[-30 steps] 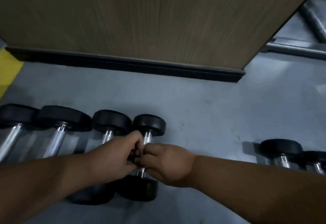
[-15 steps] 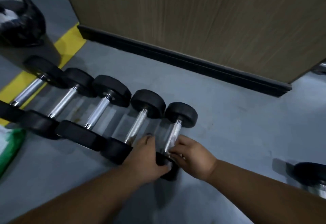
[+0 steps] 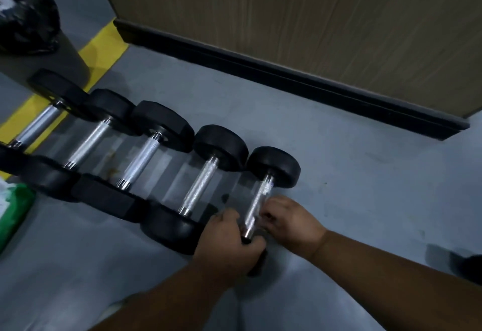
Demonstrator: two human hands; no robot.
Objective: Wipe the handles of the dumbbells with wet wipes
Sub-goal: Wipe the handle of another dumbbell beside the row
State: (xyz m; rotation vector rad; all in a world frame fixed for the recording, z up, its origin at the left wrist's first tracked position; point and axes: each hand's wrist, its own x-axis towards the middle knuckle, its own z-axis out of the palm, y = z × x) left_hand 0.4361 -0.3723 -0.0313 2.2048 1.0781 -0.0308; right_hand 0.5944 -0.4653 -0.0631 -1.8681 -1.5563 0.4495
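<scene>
Flooring (image 3: 352,187) of grey ran under everything, with a wooden panel (image 3: 313,17) and its black skirting behind, and a bin (image 3: 28,17) lined in black plastic stood at the far left beside a yellow stripe (image 3: 99,46). You had five dumbbells (image 3: 156,153) laid side by side in a row on the floor, heads nearly touching, probably so you could work along the handles one after another; part of one more dark head showed at the right edge, well apart. A green pack (image 3: 15,208), perhaps the wipes, lay at the left edge near the row. You were at the rightmost dumbbell (image 3: 271,166). Your left hand (image 3: 229,242) was curled over its near head, most likely to stop it rolling. Your right hand (image 3: 289,221) had its fingers bent in against the lower part of the handle (image 3: 257,204) from the right side, as if rubbing it; whether it held a wipe I cannot tell, since none showed and the hands were blurred. Four other handles lay bare.
</scene>
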